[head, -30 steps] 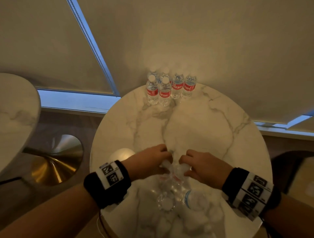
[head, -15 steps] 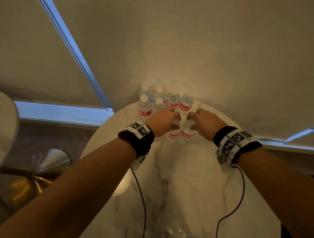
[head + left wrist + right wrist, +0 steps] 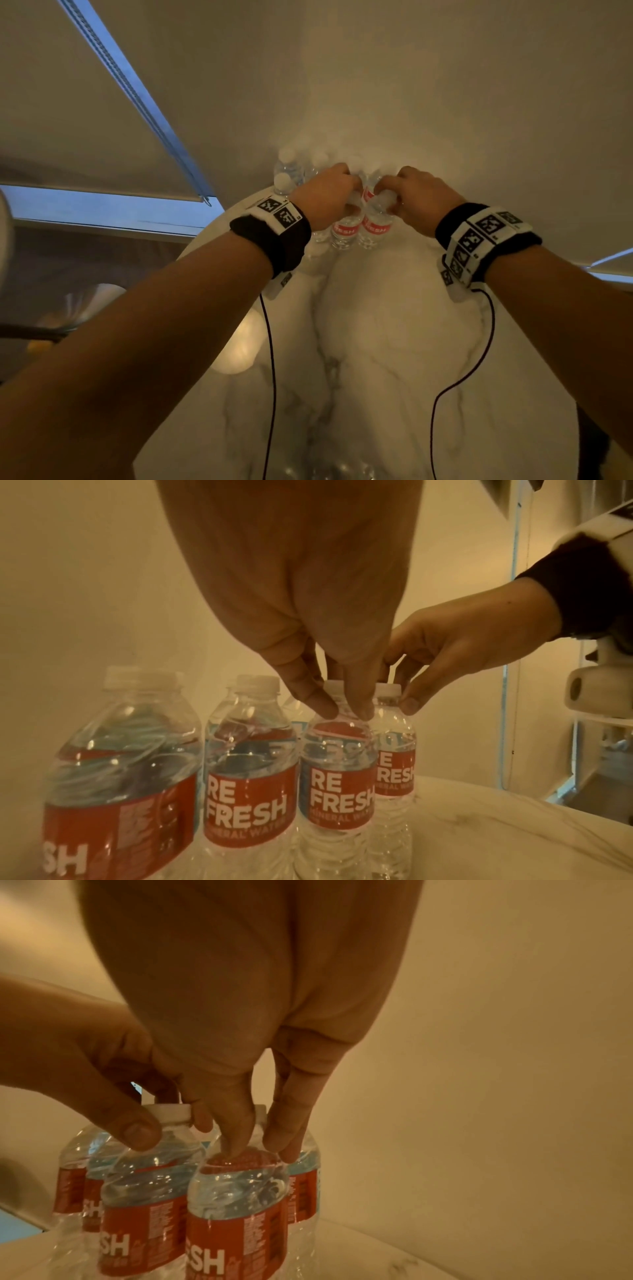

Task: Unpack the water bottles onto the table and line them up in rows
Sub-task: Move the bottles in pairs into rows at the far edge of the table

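Standing upright on the marble table (image 3: pixel 394 342), at its far edge by the pale wall, a cluster of water bottles (image 3: pixel 250 791) with red labels is seen, packed close in rows. Two bottles at the near side of the cluster are held by their necks. The left bottle (image 3: pixel 346 229) is pinched just under its white cap by the thumb and fingertips (image 3: pixel 322 704) of the left hand (image 3: pixel 325 198), the fingers being curled downward around the neck. The right bottle (image 3: pixel 375 228), touching the left bottle on its right, is gripped in the same way by the right hand (image 3: pixel 421 198), whose thumb and two fingers (image 3: pixel 236 1139) are closed over the cap and shoulder. Both bases are seen close to the table; whether they rest on it cannot be told. Further bottles are seen behind and to the left of the held pair, one cap (image 3: pixel 282 180) showing beyond the left wrist. Black bands with printed markers are worn on both wrists, and thin cables (image 3: pixel 272 377) are trailed across the table toward the near edge
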Demonstrator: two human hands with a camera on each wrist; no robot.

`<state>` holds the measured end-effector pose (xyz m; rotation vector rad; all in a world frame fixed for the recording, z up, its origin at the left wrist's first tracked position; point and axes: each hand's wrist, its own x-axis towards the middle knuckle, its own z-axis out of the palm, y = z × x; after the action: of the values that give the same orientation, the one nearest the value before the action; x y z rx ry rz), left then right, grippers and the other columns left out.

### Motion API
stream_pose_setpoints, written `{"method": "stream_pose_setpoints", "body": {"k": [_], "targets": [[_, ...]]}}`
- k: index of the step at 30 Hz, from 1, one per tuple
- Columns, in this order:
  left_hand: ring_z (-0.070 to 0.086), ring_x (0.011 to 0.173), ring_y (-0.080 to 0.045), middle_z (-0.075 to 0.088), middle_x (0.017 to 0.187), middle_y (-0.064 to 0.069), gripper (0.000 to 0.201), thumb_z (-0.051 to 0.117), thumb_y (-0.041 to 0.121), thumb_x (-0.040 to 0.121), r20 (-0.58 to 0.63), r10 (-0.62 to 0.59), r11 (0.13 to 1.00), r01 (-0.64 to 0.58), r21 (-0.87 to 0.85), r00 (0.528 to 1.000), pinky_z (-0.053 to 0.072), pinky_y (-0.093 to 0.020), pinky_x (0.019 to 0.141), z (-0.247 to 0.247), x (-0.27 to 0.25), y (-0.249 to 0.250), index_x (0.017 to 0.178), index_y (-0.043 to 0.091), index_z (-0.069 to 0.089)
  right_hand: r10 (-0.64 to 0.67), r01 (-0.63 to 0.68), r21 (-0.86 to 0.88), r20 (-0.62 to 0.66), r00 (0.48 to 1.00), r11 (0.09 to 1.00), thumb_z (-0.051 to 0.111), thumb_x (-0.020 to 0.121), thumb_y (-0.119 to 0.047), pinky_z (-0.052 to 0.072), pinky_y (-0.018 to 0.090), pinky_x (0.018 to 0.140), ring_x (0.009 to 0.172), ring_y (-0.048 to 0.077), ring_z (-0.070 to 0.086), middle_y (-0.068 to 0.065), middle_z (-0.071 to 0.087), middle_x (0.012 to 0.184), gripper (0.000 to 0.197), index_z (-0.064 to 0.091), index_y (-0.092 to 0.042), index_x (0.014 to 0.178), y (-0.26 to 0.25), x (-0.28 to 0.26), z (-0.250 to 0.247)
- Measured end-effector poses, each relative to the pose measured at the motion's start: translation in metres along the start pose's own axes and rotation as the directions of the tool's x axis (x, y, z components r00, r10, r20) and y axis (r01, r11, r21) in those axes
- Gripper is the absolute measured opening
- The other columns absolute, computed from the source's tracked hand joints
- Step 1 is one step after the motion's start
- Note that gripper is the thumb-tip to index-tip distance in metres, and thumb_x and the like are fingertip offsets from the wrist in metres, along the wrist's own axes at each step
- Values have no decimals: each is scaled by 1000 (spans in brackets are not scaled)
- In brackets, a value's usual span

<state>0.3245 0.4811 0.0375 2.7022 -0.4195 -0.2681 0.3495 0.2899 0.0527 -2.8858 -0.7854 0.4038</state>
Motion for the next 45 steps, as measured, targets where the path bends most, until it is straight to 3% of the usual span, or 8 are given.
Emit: {"method": "stream_pose_setpoints", "body": {"k": [5, 10, 17, 22, 27, 30, 37, 45], "targets": [[57, 112, -29, 53, 127, -11, 59, 72, 37, 87, -94, -21, 1000, 20, -16, 995, 47, -38, 97, -6, -34, 9, 137, 12, 54, 42, -41, 68, -16, 999, 997, 74, 81, -31, 49, 39, 83, 101, 31, 61, 10, 54, 122, 69, 38, -27, 140, -7, -39, -9], [60, 105, -20, 58, 125, -5, 47, 66, 41, 92, -149, 32, 996, -44, -80, 988, 53, -32, 89, -3, -114, 36, 131, 16, 61, -51, 42, 97, 94, 994, 994, 69, 84, -41, 48, 32, 81, 94, 17, 60, -2, 61, 113, 48, 52, -30, 128, -27, -125, -8], [65, 82, -3, 66, 103, 8, 28, 63, 45, 93, 102, 136, 965, -109, -237, 985, 55, -23, 75, 13, -252, 94, 112, 26, 73, -215, 126, 302, 285, 934, 945, 62, 85, -53, 52, 29, 82, 89, 4, 60, -16, 60, 102, 34, 60, -39, 116, -59, -267, 20], [61, 90, 0, 62, 108, 15, 43, 59, 65, 86, 398, 219, 963, -130, -238, 891, 54, -19, 77, 41, -322, 110, 119, 38, 66, -338, 180, 380, 405, 850, 907, 50, 81, -73, 48, 25, 84, 93, 3, 56, -19, 51, 110, 52, 50, -45, 125, -77, -338, 52], [59, 95, -6, 44, 127, 15, 49, 67, 58, 83, 498, 199, 973, -108, -205, 844, 44, -16, 78, 71, -347, 118, 128, 43, 54, -279, 196, 257, 342, 898, 946, 55, 90, -49, 39, 22, 74, 83, 12, 48, -7, 43, 115, 43, 44, -40, 131, -95, -359, 90], [64, 93, -14, 44, 128, 10, 37, 66, 41, 92, 463, 181, 976, -98, -197, 868, 50, -23, 82, 81, -343, 124, 126, 35, 54, -225, 159, 249, 262, 939, 955, 53, 94, -39, 45, 27, 71, 82, 16, 55, -4, 47, 110, 31, 50, -30, 124, -95, -355, 96], [63, 100, -28, 50, 126, -6, 39, 68, 33, 90, 366, 171, 974, -102, -201, 915, 52, -43, 89, 81, -261, 129, 125, 19, 60, 32, -56, 223, 111, 993, 973, 64, 89, -29, 44, 36, 60, 71, 32, 60, 5, 52, 99, 23, 58, -22, 109, -56, -296, 72], [60, 99, -31, 59, 113, -16, 38, 74, 26, 87, 150, 142, 980, -117, -163, 979, 47, -34, 87, 53, -81, 119, 122, 11, 66, 272, -262, 212, -20, 962, 941, 73, 80, -27, 42, 37, 76, 95, 38, 59, 17, 61, 101, 31, 63, -15, 107, 33, -125, 20]]}}
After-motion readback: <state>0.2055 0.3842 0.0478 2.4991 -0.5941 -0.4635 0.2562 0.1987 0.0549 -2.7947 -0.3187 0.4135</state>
